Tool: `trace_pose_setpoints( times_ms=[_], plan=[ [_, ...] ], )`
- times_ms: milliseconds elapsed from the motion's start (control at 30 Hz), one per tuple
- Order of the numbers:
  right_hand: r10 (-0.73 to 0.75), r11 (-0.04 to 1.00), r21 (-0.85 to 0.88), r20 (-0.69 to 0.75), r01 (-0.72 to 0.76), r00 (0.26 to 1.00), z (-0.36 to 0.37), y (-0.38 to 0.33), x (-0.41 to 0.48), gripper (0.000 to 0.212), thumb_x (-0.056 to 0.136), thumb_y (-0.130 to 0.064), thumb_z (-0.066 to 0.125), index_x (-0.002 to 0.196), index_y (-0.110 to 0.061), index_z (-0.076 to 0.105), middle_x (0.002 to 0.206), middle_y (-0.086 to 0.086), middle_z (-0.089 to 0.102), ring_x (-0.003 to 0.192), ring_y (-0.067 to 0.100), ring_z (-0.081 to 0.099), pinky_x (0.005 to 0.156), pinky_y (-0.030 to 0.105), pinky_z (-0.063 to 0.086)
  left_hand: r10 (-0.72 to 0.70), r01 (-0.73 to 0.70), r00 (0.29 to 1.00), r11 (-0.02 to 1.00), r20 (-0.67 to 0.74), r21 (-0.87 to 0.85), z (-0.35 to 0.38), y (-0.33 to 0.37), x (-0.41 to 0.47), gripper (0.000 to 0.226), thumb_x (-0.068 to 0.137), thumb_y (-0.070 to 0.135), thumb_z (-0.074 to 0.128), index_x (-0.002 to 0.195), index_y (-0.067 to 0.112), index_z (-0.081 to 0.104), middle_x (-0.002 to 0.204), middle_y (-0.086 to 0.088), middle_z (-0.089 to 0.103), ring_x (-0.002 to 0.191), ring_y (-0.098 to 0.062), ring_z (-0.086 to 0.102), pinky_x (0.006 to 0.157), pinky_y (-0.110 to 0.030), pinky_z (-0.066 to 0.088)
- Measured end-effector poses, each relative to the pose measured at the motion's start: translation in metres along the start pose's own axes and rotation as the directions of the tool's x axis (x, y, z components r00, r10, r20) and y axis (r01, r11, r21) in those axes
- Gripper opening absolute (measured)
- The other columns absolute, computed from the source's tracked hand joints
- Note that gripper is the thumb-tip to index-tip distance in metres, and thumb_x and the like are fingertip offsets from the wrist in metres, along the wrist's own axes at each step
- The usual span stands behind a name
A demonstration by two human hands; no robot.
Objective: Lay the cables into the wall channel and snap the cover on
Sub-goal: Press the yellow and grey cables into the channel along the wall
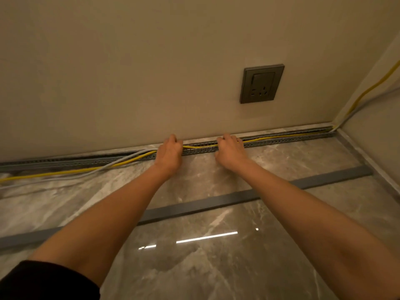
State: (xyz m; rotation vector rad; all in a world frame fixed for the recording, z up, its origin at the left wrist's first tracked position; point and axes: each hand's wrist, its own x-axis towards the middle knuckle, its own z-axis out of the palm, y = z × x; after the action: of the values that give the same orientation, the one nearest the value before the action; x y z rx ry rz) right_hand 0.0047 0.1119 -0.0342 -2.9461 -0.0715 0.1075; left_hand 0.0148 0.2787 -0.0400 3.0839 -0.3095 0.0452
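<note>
A slotted grey channel (281,142) runs along the foot of the wall. A yellow cable (65,173) and a grey cable (121,161) lie inside it on the right, then spill out over its front edge onto the floor to the left. My left hand (170,153) and my right hand (230,151) rest on the channel side by side, fingers curled over the cables and pressing them down. Between the hands the yellow cable sits in the channel. The long grey cover (216,202) lies flat on the floor behind my wrists.
A dark wall socket (262,83) sits above the channel on the right. Both cables climb the right corner (355,105). The floor is glossy marble tile (205,267). A black sleeve (43,280) shows at the lower left.
</note>
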Motion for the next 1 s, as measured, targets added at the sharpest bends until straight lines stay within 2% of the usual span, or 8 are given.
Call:
trace_pose_setpoints(
  times_ms=[133, 333, 467, 600, 733, 1000],
  plan=[
    [-0.073, 0.995, 0.067, 0.013, 0.072, 0.997, 0.010, -0.051, 0.003, 0.037, 0.089, -0.010, 0.046, 0.125, -0.002, 0.051, 0.131, 0.021, 0.048, 0.124, 0.036, 0.046, 0.103, 0.043, 0.037, -0.080, 0.081, 0.996, 0.997, -0.027, 0.017, -0.006, -0.050, -0.007, 0.026, 0.088, -0.004, 0.045, 0.112, -0.005, 0.054, 0.120, -0.025, 0.050, 0.110, -0.041, 0.050, 0.088, -0.046, 0.043],
    [-0.148, 0.979, 0.149, 0.040, 0.141, 0.988, 0.029, -0.118, 0.006, 0.047, 0.087, 0.001, 0.046, 0.133, -0.005, 0.046, 0.132, 0.020, 0.047, 0.122, 0.039, 0.045, 0.103, 0.043, 0.041, -0.126, 0.125, 0.987, 0.992, 0.102, 0.021, -0.007, -0.108, -0.012, 0.025, 0.089, -0.003, 0.049, 0.114, -0.003, 0.051, 0.122, -0.024, 0.050, 0.111, -0.041, 0.051, 0.087, -0.047, 0.046],
    [-0.139, 0.984, 0.111, 0.021, 0.136, 0.990, 0.032, -0.131, 0.011, 0.050, 0.086, 0.001, 0.047, 0.134, -0.013, 0.049, 0.129, 0.019, 0.051, 0.119, 0.039, 0.050, 0.101, 0.044, 0.043, -0.049, 0.041, 0.993, 0.997, 0.108, 0.069, -0.002, -0.126, -0.009, 0.030, 0.088, 0.000, 0.051, 0.117, 0.000, 0.047, 0.122, -0.023, 0.054, 0.111, -0.040, 0.054, 0.086, -0.045, 0.046],
    [-0.110, 0.990, 0.096, 0.037, 0.106, 0.993, 0.034, -0.131, 0.014, 0.054, 0.087, -0.003, 0.049, 0.138, -0.017, 0.045, 0.130, 0.017, 0.052, 0.119, 0.036, 0.052, 0.100, 0.040, 0.042, 0.024, -0.029, 0.994, 0.999, 0.103, 0.046, -0.002, -0.135, -0.007, 0.027, 0.089, -0.003, 0.046, 0.116, -0.002, 0.048, 0.122, -0.024, 0.054, 0.111, -0.042, 0.054, 0.085, -0.047, 0.046],
    [-0.106, 0.992, 0.078, 0.039, 0.103, 0.994, 0.036, -0.133, 0.013, 0.055, 0.086, -0.004, 0.051, 0.139, -0.016, 0.043, 0.129, 0.016, 0.052, 0.118, 0.035, 0.053, 0.098, 0.039, 0.043, 0.143, -0.151, 0.985, 0.984, 0.092, 0.094, -0.004, -0.141, -0.005, 0.033, 0.089, -0.003, 0.042, 0.121, -0.003, 0.038, 0.121, -0.025, 0.053, 0.108, -0.044, 0.056, 0.084, -0.048, 0.045],
    [-0.106, 0.994, -0.010, 0.013, 0.107, 0.994, 0.039, -0.134, 0.018, 0.044, 0.088, -0.005, 0.047, 0.131, -0.012, 0.052, 0.125, 0.017, 0.054, 0.113, 0.037, 0.054, 0.097, 0.041, 0.043, 0.244, -0.249, 0.966, 0.968, 0.091, 0.044, -0.006, -0.155, 0.001, 0.021, 0.090, -0.001, 0.046, 0.111, 0.000, 0.044, 0.116, -0.022, 0.055, 0.100, -0.041, 0.057, 0.076, -0.046, 0.045]
  ],
)
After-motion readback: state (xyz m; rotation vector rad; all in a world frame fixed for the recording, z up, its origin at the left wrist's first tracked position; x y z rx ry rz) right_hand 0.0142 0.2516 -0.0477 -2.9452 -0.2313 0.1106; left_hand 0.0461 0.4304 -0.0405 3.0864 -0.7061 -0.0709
